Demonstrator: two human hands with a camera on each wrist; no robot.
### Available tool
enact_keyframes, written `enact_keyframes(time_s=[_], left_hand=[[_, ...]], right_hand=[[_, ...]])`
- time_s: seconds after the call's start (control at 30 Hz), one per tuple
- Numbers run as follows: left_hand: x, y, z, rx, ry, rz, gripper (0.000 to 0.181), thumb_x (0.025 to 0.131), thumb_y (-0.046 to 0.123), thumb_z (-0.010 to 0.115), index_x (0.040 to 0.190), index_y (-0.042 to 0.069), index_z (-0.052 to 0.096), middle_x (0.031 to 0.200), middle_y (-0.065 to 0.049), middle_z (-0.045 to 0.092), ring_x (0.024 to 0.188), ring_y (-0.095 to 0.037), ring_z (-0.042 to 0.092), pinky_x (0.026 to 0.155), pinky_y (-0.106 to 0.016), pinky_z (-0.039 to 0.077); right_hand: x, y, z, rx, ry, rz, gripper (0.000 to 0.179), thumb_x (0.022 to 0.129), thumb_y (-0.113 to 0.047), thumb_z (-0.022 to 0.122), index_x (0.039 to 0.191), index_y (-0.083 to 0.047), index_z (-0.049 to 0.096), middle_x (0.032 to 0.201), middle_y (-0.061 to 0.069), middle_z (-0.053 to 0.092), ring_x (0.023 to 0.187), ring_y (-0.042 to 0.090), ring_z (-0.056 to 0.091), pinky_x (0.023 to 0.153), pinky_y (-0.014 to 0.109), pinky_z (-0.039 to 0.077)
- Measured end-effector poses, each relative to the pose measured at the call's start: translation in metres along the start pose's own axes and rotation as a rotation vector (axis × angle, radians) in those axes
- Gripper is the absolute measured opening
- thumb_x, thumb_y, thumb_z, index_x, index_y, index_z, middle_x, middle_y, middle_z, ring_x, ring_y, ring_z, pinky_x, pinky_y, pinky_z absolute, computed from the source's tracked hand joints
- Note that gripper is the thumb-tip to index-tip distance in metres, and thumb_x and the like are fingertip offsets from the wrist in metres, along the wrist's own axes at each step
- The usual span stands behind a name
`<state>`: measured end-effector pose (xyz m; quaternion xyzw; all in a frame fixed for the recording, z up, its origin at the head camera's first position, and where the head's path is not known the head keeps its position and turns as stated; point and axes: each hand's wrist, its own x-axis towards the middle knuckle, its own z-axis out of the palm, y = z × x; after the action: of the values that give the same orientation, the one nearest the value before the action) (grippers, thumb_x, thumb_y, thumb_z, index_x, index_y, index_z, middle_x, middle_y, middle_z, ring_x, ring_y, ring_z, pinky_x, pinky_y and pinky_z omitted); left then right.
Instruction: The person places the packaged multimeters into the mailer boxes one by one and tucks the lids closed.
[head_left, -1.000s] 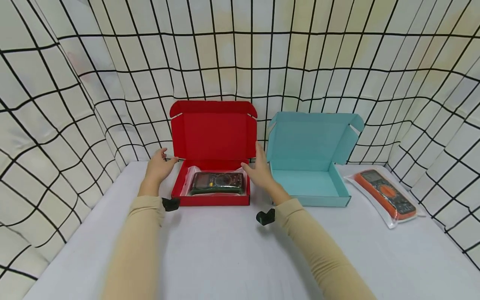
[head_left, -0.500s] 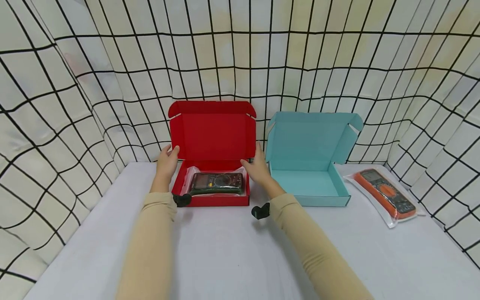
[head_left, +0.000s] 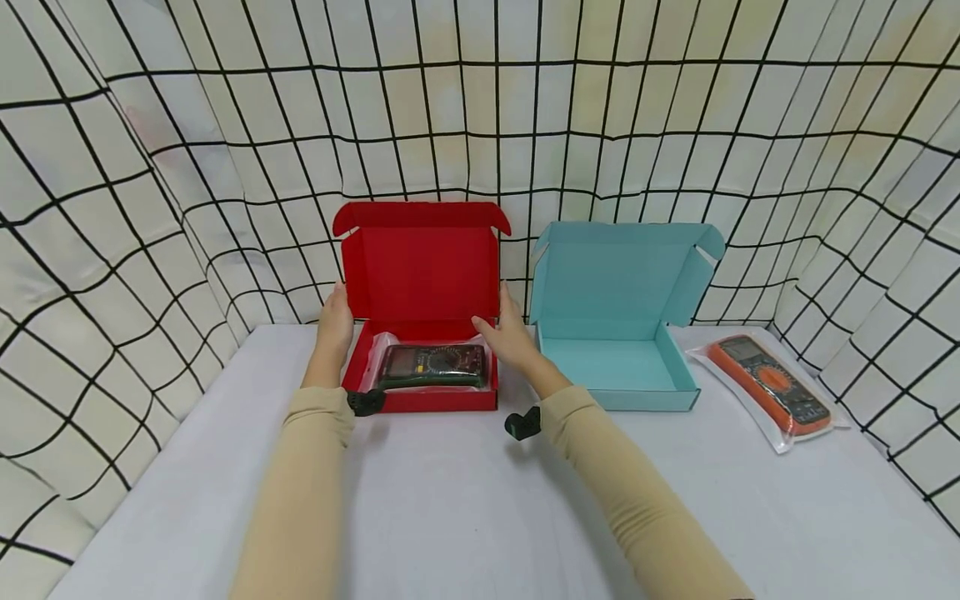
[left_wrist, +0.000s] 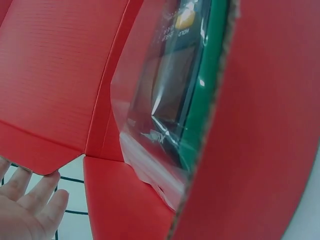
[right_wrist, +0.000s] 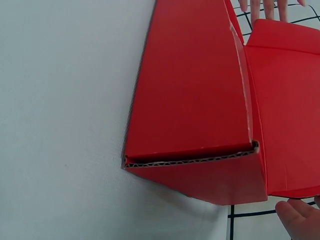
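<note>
A red cardboard box (head_left: 420, 402) stands with its lid (head_left: 423, 271) raised. Inside it lies a dark green multimeter (head_left: 431, 367) in a clear plastic bag (left_wrist: 160, 175). My left hand (head_left: 335, 329) is at the left side flap of the lid. In the left wrist view its extended fingers (left_wrist: 42, 192) meet the flap's edge. My right hand (head_left: 513, 337) reaches to the opposite flap with fingers straight and thumb apart. The right wrist view shows its fingertips (right_wrist: 297, 206) right at the flap's edge, the rest of the hand cut off by the frame.
Right of the red box is a light blue box (head_left: 618, 400) with its lid up and nothing inside. Farther right, a bagged orange multimeter (head_left: 772, 383) lies on the white table (head_left: 465, 500). A black wire grid (head_left: 465, 133) backed with white cloth surrounds the table.
My left hand has moved right, up to the red lid's left flap. My right hand has shifted slightly left. The lid's side flaps have swung inward. Both multimeters have stayed in place.
</note>
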<state>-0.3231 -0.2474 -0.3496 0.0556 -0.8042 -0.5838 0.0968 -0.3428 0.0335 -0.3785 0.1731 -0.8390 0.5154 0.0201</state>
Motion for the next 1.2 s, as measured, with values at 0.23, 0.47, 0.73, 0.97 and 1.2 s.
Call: enact_keyframes(time_s=[0.23,0.47,0.73,0.97,1.2], left_hand=[[0.000,-0.003,-0.002,-0.074,-0.039,0.002,0.070,0.111,0.048,0.009,0.163,0.001,0.011,0.167,-0.023,0.018,0.153,-0.039,0.018,0.122,-0.056,0.016],[-0.003,-0.006,-0.007,-0.128,-0.097,-0.069,0.074,0.109,0.053,0.007,0.164,0.004,0.012,0.165,-0.025,0.022,0.151,-0.042,0.024,0.120,-0.059,0.020],[-0.007,-0.006,-0.012,-0.158,-0.136,-0.070,0.075,0.109,0.053,0.004,0.163,0.002,0.015,0.163,-0.026,0.026,0.151,-0.039,0.026,0.121,-0.057,0.018],[-0.010,-0.005,-0.015,-0.143,-0.159,-0.066,0.077,0.108,0.055,0.005,0.164,0.002,0.013,0.163,-0.026,0.025,0.151,-0.040,0.024,0.121,-0.059,0.017],[-0.015,-0.010,-0.020,-0.112,-0.198,-0.045,0.079,0.108,0.057,0.005,0.164,0.003,0.010,0.164,-0.027,0.022,0.151,-0.042,0.022,0.120,-0.062,0.016]], right_hand=[[-0.002,0.002,-0.001,0.016,-0.014,-0.012,0.084,0.105,-0.027,0.056,0.164,-0.005,0.000,0.168,0.019,0.010,0.152,0.035,0.020,0.117,0.057,0.030],[-0.006,0.001,-0.004,0.068,-0.034,0.000,0.082,0.105,-0.025,0.058,0.165,-0.009,0.004,0.165,0.020,0.018,0.142,0.043,0.037,0.111,0.057,0.040],[-0.008,0.000,-0.006,0.078,-0.087,-0.004,0.081,0.105,-0.022,0.059,0.165,-0.007,0.006,0.163,0.021,0.021,0.143,0.043,0.037,0.110,0.051,0.043],[-0.011,-0.004,-0.008,0.145,-0.111,-0.015,0.080,0.103,-0.016,0.060,0.164,-0.008,0.009,0.163,0.020,0.022,0.146,0.045,0.033,0.109,0.052,0.043],[-0.014,-0.003,-0.010,0.162,-0.154,-0.039,0.080,0.103,-0.013,0.061,0.164,-0.007,0.009,0.162,0.022,0.023,0.144,0.048,0.032,0.110,0.058,0.040]])
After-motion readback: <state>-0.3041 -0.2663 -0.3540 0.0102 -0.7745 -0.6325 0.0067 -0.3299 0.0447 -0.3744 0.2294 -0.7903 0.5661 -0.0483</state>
